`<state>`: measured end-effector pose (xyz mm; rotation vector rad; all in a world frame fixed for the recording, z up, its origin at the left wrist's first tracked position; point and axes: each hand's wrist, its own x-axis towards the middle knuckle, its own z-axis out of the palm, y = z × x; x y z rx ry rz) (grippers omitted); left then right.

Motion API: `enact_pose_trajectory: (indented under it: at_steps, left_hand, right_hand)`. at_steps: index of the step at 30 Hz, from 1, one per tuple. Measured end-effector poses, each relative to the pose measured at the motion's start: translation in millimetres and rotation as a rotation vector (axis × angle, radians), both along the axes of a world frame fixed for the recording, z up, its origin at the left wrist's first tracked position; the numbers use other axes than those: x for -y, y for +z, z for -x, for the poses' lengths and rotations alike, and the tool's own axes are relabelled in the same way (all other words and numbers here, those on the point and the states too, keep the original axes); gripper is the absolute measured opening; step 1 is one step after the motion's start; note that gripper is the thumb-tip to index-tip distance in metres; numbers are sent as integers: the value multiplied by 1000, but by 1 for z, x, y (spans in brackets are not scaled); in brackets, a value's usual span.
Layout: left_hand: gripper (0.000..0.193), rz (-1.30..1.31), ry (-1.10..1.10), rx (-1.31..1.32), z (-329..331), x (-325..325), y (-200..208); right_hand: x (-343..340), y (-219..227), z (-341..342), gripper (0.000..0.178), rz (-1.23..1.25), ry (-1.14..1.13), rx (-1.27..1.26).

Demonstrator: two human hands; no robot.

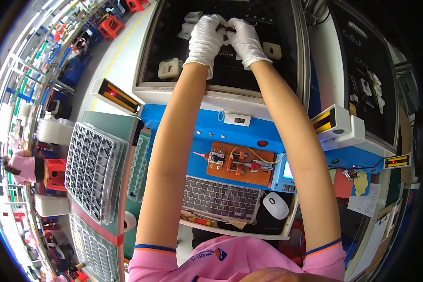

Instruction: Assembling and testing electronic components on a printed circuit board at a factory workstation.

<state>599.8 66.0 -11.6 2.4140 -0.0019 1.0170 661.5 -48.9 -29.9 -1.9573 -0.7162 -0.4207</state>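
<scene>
Both my hands wear white gloves and reach over the black machine bed [268, 70] with its metal rim. Curled fingers of my left hand [206, 40] meet those of my right hand [244, 40] near the far middle of the bed. Something small lies between the fingertips, mostly hidden by them. Directly below the fingers sits a small marked fixture [225, 53]. An off-white block [169, 68] with a slot lies left of my left wrist. Another cream block [271, 50] rests just right of my right hand. White pieces [186, 31] lie beside my left hand.
Nearer me are an orange-brown clamp fixture [242, 164], a keyboard [221, 199] and a white mouse [275, 205]. Clear plastic trays [93, 171] of parts stand on the left. Yellow-black sensor bars [116, 95] flank the bed. A second black bed [362, 61] is at right.
</scene>
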Motion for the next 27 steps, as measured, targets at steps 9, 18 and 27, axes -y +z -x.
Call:
enact_pose_trajectory:
  at_steps: [9,18,27]
  left_hand:
    - [19,331,43,227,83,54,44]
    - [28,42,25,-77,254,103,-33]
    - [18,327,-3,-243,258,59,-84]
  right_hand:
    - [1,7,-1,24,152,105,-93]
    - [15,15,23,30,437,-56,-40]
    - [11,18,42,24,659,-49,146]
